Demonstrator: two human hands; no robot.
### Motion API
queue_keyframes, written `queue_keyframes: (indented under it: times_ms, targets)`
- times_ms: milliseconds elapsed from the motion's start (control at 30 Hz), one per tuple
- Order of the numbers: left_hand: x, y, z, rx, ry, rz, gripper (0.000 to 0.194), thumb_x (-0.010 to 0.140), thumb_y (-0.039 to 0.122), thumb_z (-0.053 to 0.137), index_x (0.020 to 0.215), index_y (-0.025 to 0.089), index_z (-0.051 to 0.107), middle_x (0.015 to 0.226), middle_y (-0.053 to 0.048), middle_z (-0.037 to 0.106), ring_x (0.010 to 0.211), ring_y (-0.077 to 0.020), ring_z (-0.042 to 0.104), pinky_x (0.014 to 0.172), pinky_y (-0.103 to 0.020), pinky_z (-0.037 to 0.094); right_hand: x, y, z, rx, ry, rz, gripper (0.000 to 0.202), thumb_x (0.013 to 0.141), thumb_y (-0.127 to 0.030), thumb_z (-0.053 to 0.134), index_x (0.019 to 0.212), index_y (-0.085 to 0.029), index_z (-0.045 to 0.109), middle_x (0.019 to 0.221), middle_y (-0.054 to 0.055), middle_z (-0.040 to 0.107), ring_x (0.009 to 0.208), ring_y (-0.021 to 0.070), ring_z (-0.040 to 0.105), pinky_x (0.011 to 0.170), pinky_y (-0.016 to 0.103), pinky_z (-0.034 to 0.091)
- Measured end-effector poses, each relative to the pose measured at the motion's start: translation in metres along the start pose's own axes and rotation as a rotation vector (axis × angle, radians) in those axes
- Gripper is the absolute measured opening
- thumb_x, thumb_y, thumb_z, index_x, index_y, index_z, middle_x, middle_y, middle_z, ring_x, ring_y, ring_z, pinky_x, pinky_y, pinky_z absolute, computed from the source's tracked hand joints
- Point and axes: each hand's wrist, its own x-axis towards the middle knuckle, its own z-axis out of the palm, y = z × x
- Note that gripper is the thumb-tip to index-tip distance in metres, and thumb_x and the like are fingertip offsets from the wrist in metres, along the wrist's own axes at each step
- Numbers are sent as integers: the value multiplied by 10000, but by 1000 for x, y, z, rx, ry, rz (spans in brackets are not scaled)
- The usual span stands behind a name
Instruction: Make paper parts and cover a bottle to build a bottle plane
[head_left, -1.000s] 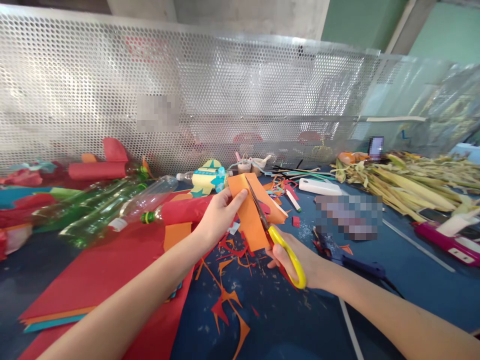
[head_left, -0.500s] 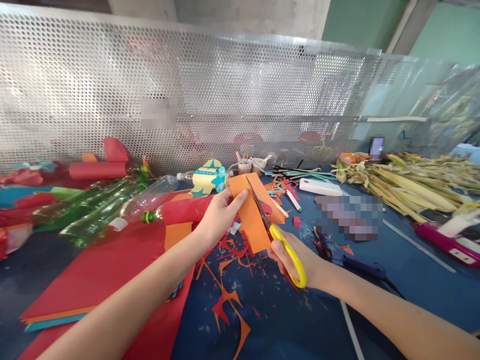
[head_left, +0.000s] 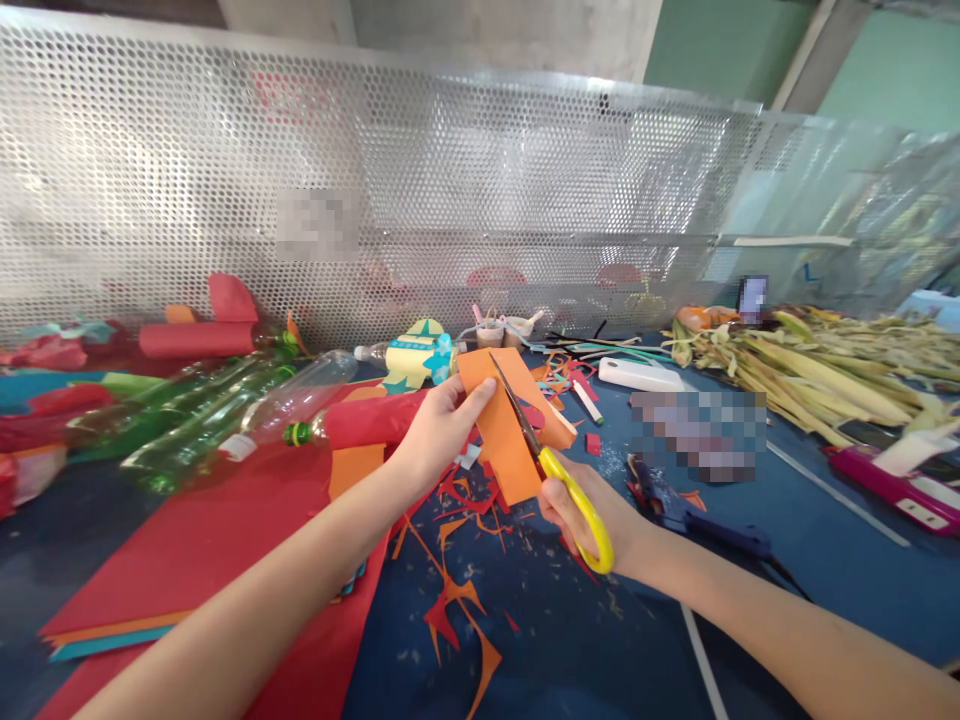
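Orange paper (head_left: pixel 506 455) is raised in the left hand (head_left: pixel 439 430), pinched near its upper left edge with the thumb on its face. Wrapped round the yellow handles of one pair of scissors (head_left: pixel 555 468), the right hand (head_left: pixel 596 510) keeps a firm grip; the dark blades lie along the paper, pointing away. One orange flap (head_left: pixel 546 405) shows just right of the blades; whether it is joined to the paper cannot be told.

Left of the scissors are one red-wrapped bottle (head_left: pixel 367 420) with a green cap, one clear bottle (head_left: pixel 304 395), two green bottles and one stack of red paper (head_left: pixel 202 540) showing orange and blue edges. Beyond the scissors, one upright perforated panel (head_left: pixel 480 180) bounds the far side. Right of them are one white case (head_left: pixel 641 374), one marker (head_left: pixel 587 402) and one dark blue glue gun (head_left: pixel 705 525); a pixelated patch there hides any lettering. Nearer than the scissors, overlapping scraps (head_left: pixel 454 595) defy counting, and blue tabletop (head_left: pixel 577 660) opens between them and the right forearm.
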Motion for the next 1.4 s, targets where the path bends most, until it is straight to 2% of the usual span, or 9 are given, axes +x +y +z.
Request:
queue_keyframes:
  times_ms: [233,433,533,800,967,1133,1300,1400]
  targets:
    - [0,0,1,-22,-11,-2,306,770,392,654,951,145,662,976,-66,743,898,-219,677,826,-320,514,-4,3,3,139,-49,102,513,858,-732,295,786,-227,353,583,-72,392,329,79,450,329,206,366]
    - [1,-3,0,-6,-17,-16,247,769,368,652,904,161,665,971,-53,748,863,-198,680,800,-292,521,-5,11,3,160,-103,118,488,869,-703,326,850,-217,368,582,-83,375,376,100,500,392,225,446]
    - [0,-3,0,21,-53,-31,269,745,392,673,889,164,677,968,-55,750,862,-206,680,784,-296,527,-4,10,1,156,-113,93,466,876,-679,358,893,-213,373,649,-64,400,435,112,538,434,242,469]
    - [-3,-3,2,12,-82,-66,329,718,420,701,915,157,684,972,-58,748,866,-216,679,809,-321,523,-5,7,-3,131,-86,111,522,864,-718,306,922,-205,384,753,-17,450,531,141,591,481,264,498]
    - [-3,-6,3,-34,-70,-82,374,692,449,727,924,158,690,952,-55,750,857,-216,680,785,-307,523,-4,15,2,152,-73,137,506,879,-699,303,957,-209,403,649,-50,427,412,132,560,404,245,457]
    - [-4,-8,3,-48,-55,-109,299,718,441,716,846,172,697,876,-39,757,772,-189,679,699,-276,521,0,15,7,184,-53,162,531,842,-743,316,914,-225,404,612,-62,417,330,97,487,308,202,393]
    - [-3,-15,5,-85,-56,-135,315,708,434,730,880,173,699,838,-32,758,715,-170,682,654,-259,522,3,8,6,191,-29,240,538,835,-740,325,928,-222,437,574,-68,401,321,100,466,325,225,424]
    - [-2,-20,3,-113,-65,-164,344,705,435,732,910,160,703,887,-55,759,778,-188,697,716,-284,541,6,2,-2,105,-2,300,477,871,-670,349,913,-210,468,614,-34,477,362,121,510,362,251,438]
